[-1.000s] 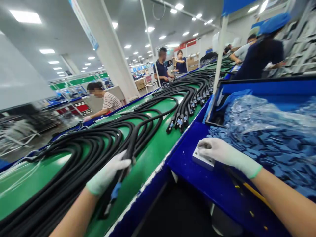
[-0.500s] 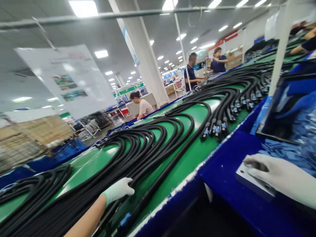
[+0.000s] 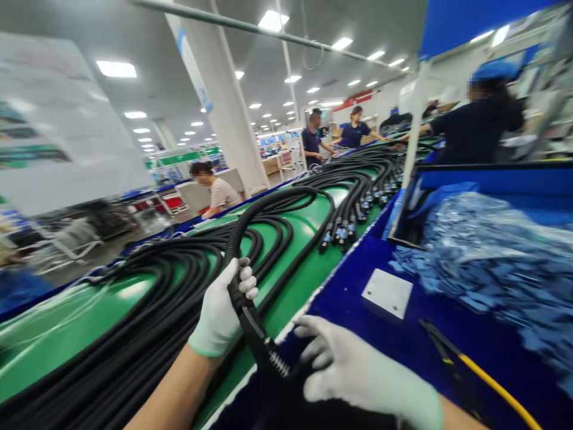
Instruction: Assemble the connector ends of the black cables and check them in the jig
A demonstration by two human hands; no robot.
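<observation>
Black hoses [image 3: 147, 334] lying in rows on green surface [image 3: 277, 321]. Left hand [image 3: 220, 312] grasping corrugated hose [image 3: 244, 220] beside its end piece [image 3: 254, 328], hose arching upward beyond fist. End piece's long axis slanting down and rightward, tip pointing toward right hand [image 3: 344, 364]. Right hand hovering just right of tip, nearer it than left, holding nothing, fingers parted. Pale block [image 3: 388, 288], yellow-handled tool [image 3: 490, 382], blue pieces [image 3: 487, 283] lying farther right.

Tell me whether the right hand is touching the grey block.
Apart. The head view shows a stretch of blue table between the right hand and the grey block.
</observation>
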